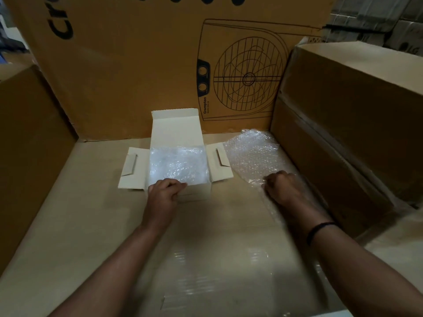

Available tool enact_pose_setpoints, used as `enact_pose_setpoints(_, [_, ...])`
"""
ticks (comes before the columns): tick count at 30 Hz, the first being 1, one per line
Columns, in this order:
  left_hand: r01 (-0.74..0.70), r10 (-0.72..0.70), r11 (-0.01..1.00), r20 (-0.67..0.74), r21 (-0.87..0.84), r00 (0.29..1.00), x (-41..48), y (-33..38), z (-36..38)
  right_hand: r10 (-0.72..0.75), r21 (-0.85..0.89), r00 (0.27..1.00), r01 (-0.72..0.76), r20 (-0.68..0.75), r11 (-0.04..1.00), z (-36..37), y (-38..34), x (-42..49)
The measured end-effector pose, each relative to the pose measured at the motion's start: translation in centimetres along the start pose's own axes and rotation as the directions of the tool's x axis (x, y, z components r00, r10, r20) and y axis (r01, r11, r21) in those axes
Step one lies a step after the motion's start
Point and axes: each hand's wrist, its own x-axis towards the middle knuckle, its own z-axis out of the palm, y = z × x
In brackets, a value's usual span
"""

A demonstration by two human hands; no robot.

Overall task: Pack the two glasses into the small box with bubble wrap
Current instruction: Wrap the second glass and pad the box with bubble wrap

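White card forms the small box [198, 191], which stands open on the cardboard surface [80, 213] with its side flaps spread. Inside it lies bubble wrap [178, 163]; what is beneath cannot be told. The left hand [163, 191] grips the box's near wall, fingers curled over the rim. Just right of the box, the right hand [283, 186] clutches a loose sheet [251, 152] of the same wrap.

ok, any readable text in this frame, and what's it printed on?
"Crompton": vertical, beside the cooler drawing on the big carton.
"Cr": start of large black lettering, cut off, same carton, top left.
Small line beside "Crompton": too small to read.
Print on the far-right boxes: blurred.
No text seen on the small white box.
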Motion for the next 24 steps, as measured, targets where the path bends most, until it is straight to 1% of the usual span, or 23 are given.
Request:
enact_pose_setpoints(2, [0.025,-0.025,1.0,-0.018,-0.007,1.0,0.0,0.7,0.0,0.002,0.111,0.999,0.003,-0.048,0.994,-0.3,0.1,-0.3])
enact_pose_setpoints(3, [0.046,-0.046,0.999,-0.049,0.005,0.998,-0.1,1.2,0.0,0.014,0.167,0.998,-0.004,-0.061,0.986,-0.5,0.1,-0.5])
enact_pose_setpoints(5, [0.05,-0.035,0.993,-0.15,0.103,0.988,-1.0,2.6,0.1,0.049,0.252,0.996,-0.03,-0.07,0.967,-1.4,0.1,-0.7])
enact_pose_setpoints(6, [0.033,-0.003,0.986,-0.182,0.165,0.983,-1.6,3.5,0.4,0.069,0.285,0.995,-0.045,-0.073,0.957,-1.9,-0.1,-0.8])
enact_pose_setpoints(7, [0.01,0.027,0.979,-0.182,0.204,0.983,-2.4,4.5,1.0,0.086,0.331,0.994,-0.058,-0.071,0.942,-2.3,-0.3,-0.8])
enact_pose_setpoints(8, [0.005,0.023,0.976,-0.125,0.219,0.992,-3.1,5.8,1.7,0.106,0.382,0.992,-0.074,-0.063,0.921,-2.7,-0.7,-1.0])
enact_pose_setpoints(9, [0.04,-0.042,0.974,0.003,0.222,0.999,-3.9,7.3,2.5,0.117,0.431,0.992,-0.084,-0.051,0.898,-2.9,-1.2,-1.3])
enact_pose_setpoints(10, [0.113,-0.151,0.965,0.149,0.237,0.977,-4.5,8.9,3.3,0.125,0.476,0.992,-0.095,-0.032,0.874,-3.0,-1.7,-1.7])
enact_pose_setpoints(11, [0.196,-0.27,0.943,0.271,0.27,0.924,-5.2,10.2,4.2,0.124,0.513,0.992,-0.104,-0.003,0.852,-3.0,-2.4,-2.3])
enact_pose_setpoints(12, [0.258,-0.357,0.916,0.331,0.307,0.874,-5.6,11.3,5.0,0.118,0.539,0.993,-0.116,0.032,0.834,-2.9,-3.1,-3.0])
enact_pose_setpoints(14, [0.328,-0.455,0.87,0.34,0.369,0.823,-5.9,12.4,6.1,0.095,0.611,0.99,-0.141,0.107,0.779,-2.7,-4.3,-4.6])
enact_pose_setpoints(16, [0.39,-0.514,0.829,0.267,0.401,0.815,-5.6,12.4,6.6,0.067,0.7,0.983,-0.17,0.173,0.694,-2.3,-5.1,-5.8])
enact_pose_setpoints(17, [0.421,-0.527,0.821,0.229,0.387,0.818,-5.4,12.0,6.8,0.035,0.725,0.977,-0.178,0.208,0.665,-2.2,-5.4,-6.4])
enact_pose_setpoints(18, [0.452,-0.527,0.832,0.203,0.32,0.825,-5.3,11.7,6.7,-0.009,0.746,0.971,-0.177,0.238,0.642,-2.1,-5.4,-6.7])
enact_pose_setpoints(19, [0.479,-0.511,0.857,0.188,0.191,0.839,-5.2,11.3,6.5,-0.056,0.767,0.965,-0.168,0.256,0.62,-2.0,-5.3,-6.9])
enact_pose_setpoints(20, [0.5,-0.496,0.866,0.179,0.026,0.85,-5.2,10.8,6.0,-0.082,0.773,0.963,-0.152,0.255,0.616,-2.0,-5.0,-6.8])
enact_pose_setpoints(21, [0.517,-0.494,0.849,0.181,-0.113,0.851,-5.4,10.2,5.2,-0.065,0.759,0.974,-0.127,0.218,0.638,-1.8,-4.5,-6.5])
enact_pose_setpoints(22, [0.538,-0.509,0.823,0.185,-0.184,0.841,-5.6,9.5,4.3,-0.015,0.716,0.99,-0.089,0.137,0.692,-1.7,-3.9,-5.9])
enact_pose_setpoints(24, [0.568,-0.542,0.797,0.174,-0.206,0.822,-5.8,7.6,2.2,0.071,0.564,0.997,-0.033,-0.045,0.825,-1.7,-2.4,-4.2])
